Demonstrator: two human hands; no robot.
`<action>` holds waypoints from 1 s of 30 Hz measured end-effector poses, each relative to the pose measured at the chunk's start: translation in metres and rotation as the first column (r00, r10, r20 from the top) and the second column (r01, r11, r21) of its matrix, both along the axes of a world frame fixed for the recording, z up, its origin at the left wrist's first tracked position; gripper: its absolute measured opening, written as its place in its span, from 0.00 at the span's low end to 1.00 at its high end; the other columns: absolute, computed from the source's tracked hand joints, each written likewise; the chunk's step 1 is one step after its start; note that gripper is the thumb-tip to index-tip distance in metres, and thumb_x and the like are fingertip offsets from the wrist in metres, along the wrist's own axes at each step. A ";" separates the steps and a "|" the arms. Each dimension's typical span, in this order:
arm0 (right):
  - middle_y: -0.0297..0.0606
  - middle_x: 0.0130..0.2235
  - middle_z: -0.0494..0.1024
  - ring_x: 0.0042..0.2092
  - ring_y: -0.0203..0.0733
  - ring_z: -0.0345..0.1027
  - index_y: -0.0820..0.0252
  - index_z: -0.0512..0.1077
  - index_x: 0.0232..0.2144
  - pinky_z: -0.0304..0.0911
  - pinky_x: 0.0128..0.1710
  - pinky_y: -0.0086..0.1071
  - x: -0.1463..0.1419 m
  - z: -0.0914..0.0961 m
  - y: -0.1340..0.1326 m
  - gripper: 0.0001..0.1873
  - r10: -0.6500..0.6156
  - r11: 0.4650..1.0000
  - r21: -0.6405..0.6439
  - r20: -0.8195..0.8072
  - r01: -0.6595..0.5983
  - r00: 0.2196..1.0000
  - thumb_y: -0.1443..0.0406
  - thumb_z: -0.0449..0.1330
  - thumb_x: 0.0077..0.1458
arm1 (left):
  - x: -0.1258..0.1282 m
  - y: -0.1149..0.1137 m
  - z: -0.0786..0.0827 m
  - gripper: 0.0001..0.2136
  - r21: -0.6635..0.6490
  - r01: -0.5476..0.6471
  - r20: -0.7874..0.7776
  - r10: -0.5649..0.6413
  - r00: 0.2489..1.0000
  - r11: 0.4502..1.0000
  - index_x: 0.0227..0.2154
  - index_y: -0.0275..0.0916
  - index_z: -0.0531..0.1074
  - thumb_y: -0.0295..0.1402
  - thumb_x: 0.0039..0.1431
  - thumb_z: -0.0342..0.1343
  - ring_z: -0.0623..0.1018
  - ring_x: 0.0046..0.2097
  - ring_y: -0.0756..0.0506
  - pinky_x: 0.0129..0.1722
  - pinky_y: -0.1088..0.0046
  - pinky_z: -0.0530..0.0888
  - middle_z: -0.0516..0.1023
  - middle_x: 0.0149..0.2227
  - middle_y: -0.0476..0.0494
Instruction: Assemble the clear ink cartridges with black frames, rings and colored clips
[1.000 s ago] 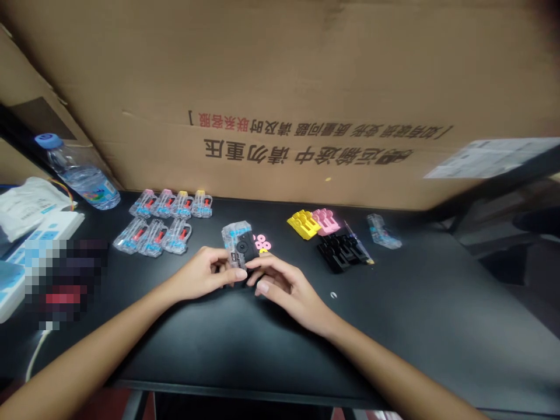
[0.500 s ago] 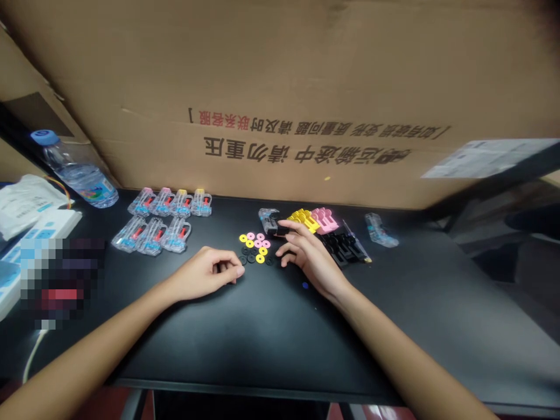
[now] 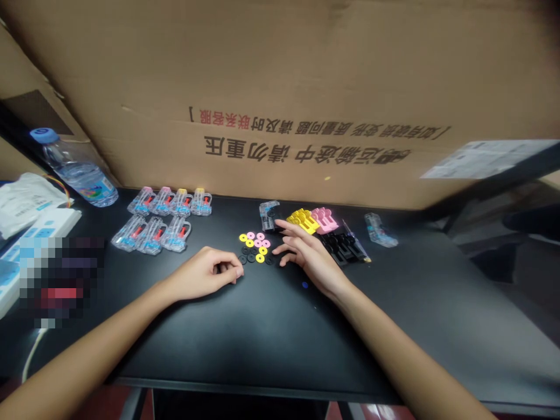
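Casing [image 3: 265, 217] shifted right, carton [image 3: 280, 70] reading 请勿重压

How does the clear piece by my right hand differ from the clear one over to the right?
The left clear piece sits at the right hand's fingertips; the right clear piece lies well apart from them. The left clear piece's short arm juts right from its far end; the right clear piece's juts right from its near end. Both are angled.

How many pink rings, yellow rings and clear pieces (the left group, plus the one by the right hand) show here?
Pink rings: 4
Yellow rings: 4
Clear pieces in the left group: 7
Clear piece by the right hand: 1
Total: 16
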State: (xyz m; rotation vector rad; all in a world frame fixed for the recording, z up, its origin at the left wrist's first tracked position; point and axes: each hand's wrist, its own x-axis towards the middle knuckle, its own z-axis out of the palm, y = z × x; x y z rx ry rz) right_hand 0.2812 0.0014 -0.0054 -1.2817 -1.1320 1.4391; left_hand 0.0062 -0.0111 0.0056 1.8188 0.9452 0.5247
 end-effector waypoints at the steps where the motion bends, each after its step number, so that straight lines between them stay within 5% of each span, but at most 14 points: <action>1: 0.44 0.51 0.79 0.43 0.44 0.80 0.53 0.75 0.63 0.76 0.32 0.34 0.001 0.000 0.000 0.29 -0.006 1.000 0.009 0.023 0.006 1.000 0.59 0.66 0.60 | 0.000 0.000 0.000 0.09 0.000 0.003 -0.005 -0.003 1.000 1.000 0.35 0.38 0.82 0.34 0.68 0.58 0.77 0.31 0.49 0.34 0.75 0.70 0.84 0.30 0.47; 7: 0.46 0.45 0.84 0.36 0.45 0.79 0.54 0.69 0.70 0.77 0.34 0.40 0.004 -0.004 -0.003 0.34 0.056 0.995 0.063 0.311 -0.080 0.949 0.56 0.64 0.64 | -0.001 0.001 -0.001 0.11 0.043 0.025 -0.039 -0.024 0.999 0.999 0.37 0.38 0.83 0.36 0.70 0.58 0.77 0.31 0.48 0.34 0.74 0.70 0.84 0.31 0.46; 10: 0.55 0.66 0.74 0.31 0.40 0.76 0.52 0.71 0.69 0.79 0.35 0.45 0.002 -0.007 -0.009 0.33 -0.009 0.981 0.176 0.454 -0.080 0.891 0.54 0.63 0.65 | -0.002 0.001 -0.003 0.11 0.069 0.041 -0.051 -0.037 0.998 0.997 0.39 0.38 0.84 0.37 0.70 0.58 0.78 0.32 0.48 0.33 0.74 0.70 0.85 0.33 0.45; 13: 0.51 0.77 0.57 0.31 0.39 0.76 0.49 0.73 0.67 0.80 0.41 0.50 -0.002 -0.008 -0.012 0.29 -0.132 0.932 0.347 0.598 -0.107 0.791 0.53 0.62 0.67 | -0.003 0.001 -0.004 0.11 0.087 0.051 -0.051 -0.046 0.998 0.995 0.40 0.39 0.85 0.38 0.71 0.58 0.79 0.33 0.47 0.33 0.74 0.71 0.85 0.34 0.45; 16: 0.46 0.75 0.62 0.44 0.53 0.82 0.48 0.70 0.69 0.79 0.51 0.57 -0.004 -0.007 -0.013 0.29 -0.148 0.902 0.369 0.752 -0.224 0.642 0.52 0.59 0.69 | -0.003 0.001 -0.003 0.11 0.105 0.058 -0.056 -0.052 0.997 0.993 0.41 0.40 0.85 0.37 0.71 0.58 0.79 0.33 0.47 0.33 0.74 0.71 0.85 0.35 0.44; 21: 0.45 0.75 0.63 0.67 0.67 0.71 0.54 0.66 0.72 0.71 0.63 0.65 0.001 -0.007 -0.002 0.32 -0.106 0.891 0.287 0.886 -0.353 0.452 0.52 0.55 0.72 | -0.002 0.000 -0.002 0.10 0.145 0.071 -0.087 -0.059 0.994 0.987 0.41 0.40 0.85 0.36 0.71 0.58 0.80 0.34 0.47 0.35 0.73 0.72 0.86 0.36 0.44; 27: 0.43 0.76 0.62 0.71 0.64 0.65 0.55 0.65 0.73 0.71 0.65 0.61 0.012 -0.013 0.014 0.33 -0.110 0.866 0.300 0.895 -0.399 0.433 0.55 0.56 0.70 | -0.002 -0.002 -0.002 0.10 0.237 0.109 -0.153 -0.074 0.986 0.965 0.42 0.42 0.84 0.35 0.72 0.56 0.81 0.36 0.47 0.36 0.73 0.70 0.86 0.37 0.46; 30: 0.46 0.75 0.64 0.68 0.64 0.69 0.56 0.68 0.71 0.73 0.62 0.59 0.013 -0.010 0.014 0.31 -0.160 0.848 0.359 0.875 -0.391 0.456 0.55 0.57 0.70 | -0.011 0.002 0.002 0.11 0.424 0.095 -0.271 0.026 0.962 0.901 0.42 0.43 0.83 0.36 0.73 0.54 0.81 0.33 0.47 0.33 0.72 0.68 0.86 0.35 0.47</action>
